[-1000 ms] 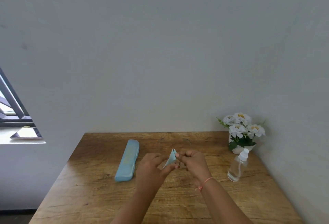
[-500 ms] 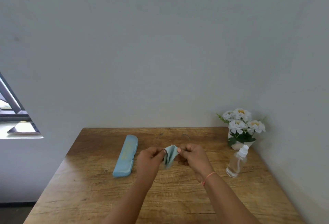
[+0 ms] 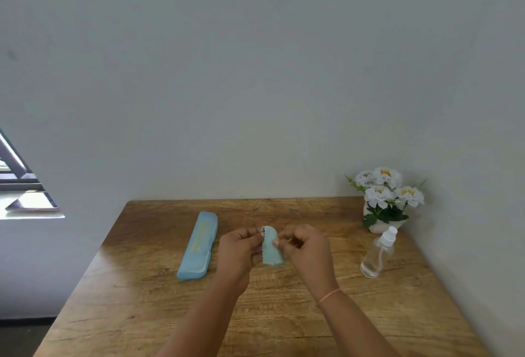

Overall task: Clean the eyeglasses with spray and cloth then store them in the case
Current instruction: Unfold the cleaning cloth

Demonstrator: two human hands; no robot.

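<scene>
Above the middle of the wooden table (image 3: 142, 294), both hands meet around a small light-blue cloth (image 3: 272, 251). My left hand (image 3: 240, 251) pinches the cloth's left side. My right hand (image 3: 308, 246) grips the thin-wire eyeglasses, its thumb pressed on the cloth. The cloth drapes over one lens and hides most of the glasses. Only a thin temple arm (image 3: 297, 212) shows, curving behind the hands. A closed light-blue case (image 3: 199, 246) lies left of my hands. A clear spray bottle (image 3: 377, 256) with a white nozzle stands to the right.
A white pot of white flowers (image 3: 383, 197) stands in the table's far right corner, just behind the bottle. Grey walls close off the table at the back and right. A window (image 3: 22, 186) is at the far left.
The cloth, first a folded triangle between my fingertips, now hangs lower, draped over the lens. Both hands stay in the same spot, close together.
</scene>
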